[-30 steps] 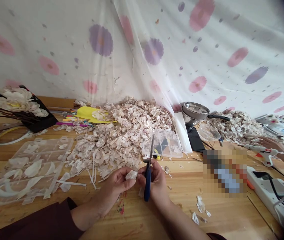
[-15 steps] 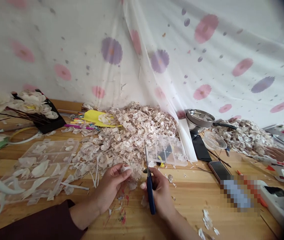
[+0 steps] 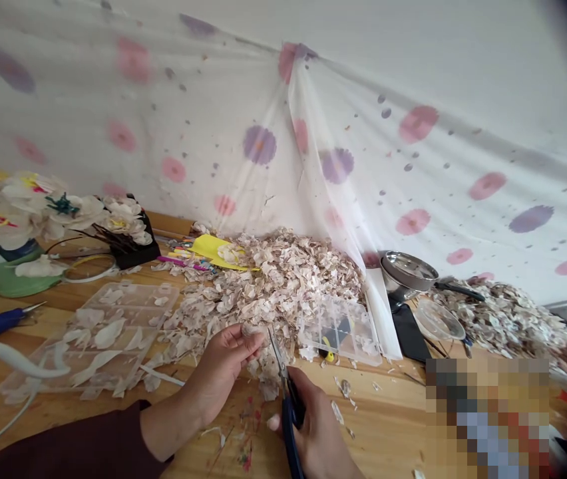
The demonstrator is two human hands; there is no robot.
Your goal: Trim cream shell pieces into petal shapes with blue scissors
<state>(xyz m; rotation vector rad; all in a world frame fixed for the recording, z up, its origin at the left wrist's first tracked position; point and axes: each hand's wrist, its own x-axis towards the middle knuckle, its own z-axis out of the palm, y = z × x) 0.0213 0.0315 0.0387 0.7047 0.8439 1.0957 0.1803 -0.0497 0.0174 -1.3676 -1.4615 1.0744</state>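
From my end: L hand [image 3: 223,370] pinches a pale petal [image 3: 250,329] btwn thumb & fingers; R hand [image 3: 317,426] is curled round scissors [image 3: 283,376], tips just beside petal. Petal pile [image 3: 263,286] beyond on worktop [image 3: 378,412], divided box [image 3: 140,303] to L, metal pan [image 3: 399,274] far R.
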